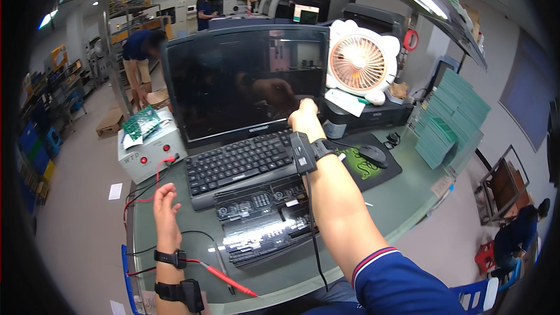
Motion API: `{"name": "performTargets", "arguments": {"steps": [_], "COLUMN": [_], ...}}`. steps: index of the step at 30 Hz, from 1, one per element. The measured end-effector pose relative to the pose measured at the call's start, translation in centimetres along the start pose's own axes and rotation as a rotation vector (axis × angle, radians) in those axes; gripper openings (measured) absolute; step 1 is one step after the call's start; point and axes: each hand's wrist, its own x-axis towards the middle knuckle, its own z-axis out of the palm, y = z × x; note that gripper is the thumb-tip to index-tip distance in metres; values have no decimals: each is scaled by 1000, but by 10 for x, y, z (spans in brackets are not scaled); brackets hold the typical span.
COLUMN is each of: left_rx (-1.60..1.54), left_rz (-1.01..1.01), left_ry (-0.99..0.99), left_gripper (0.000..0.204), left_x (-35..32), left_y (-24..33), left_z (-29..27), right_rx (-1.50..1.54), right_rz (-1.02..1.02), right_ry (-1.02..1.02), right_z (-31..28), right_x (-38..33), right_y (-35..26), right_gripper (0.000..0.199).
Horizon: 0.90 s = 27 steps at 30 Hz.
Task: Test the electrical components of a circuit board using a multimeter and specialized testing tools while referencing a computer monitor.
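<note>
Black and glossy, the dark monitor stands at the worktop's far edge behind a keyboard; your right hand touches its lower right corner, fingers curled, holding nothing. Your left hand hovers open near the left edge, above red probe leads. A fan stands beside the screen; a factory floor lies beyond.

Glass-topped bench, on which are set a dark monitor, black keyboard, black circuit board, white test box, mouse mat with mouse, fan, and stacked green boards.
</note>
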Motion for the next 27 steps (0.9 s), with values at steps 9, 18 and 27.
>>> {"name": "performTargets", "arguments": {"steps": [9,18,27], "left_rx": [64,-299,58], "left_rz": [-129,-139,-176], "left_ry": [-61,-132,-76], "left_gripper": [50,41,44], "left_x": [13,19,9], "left_y": [-17,-25,13], "left_z": [1,27,30], "right_rx": [-152,-654,-734], "right_rz": [-122,-156,-263], "right_ry": [-253,-324,-419], "right_z": [-145,-156,-180], "right_x": [51,39,-14], "right_y": [79,118,96], "right_gripper": [34,50,48]}}
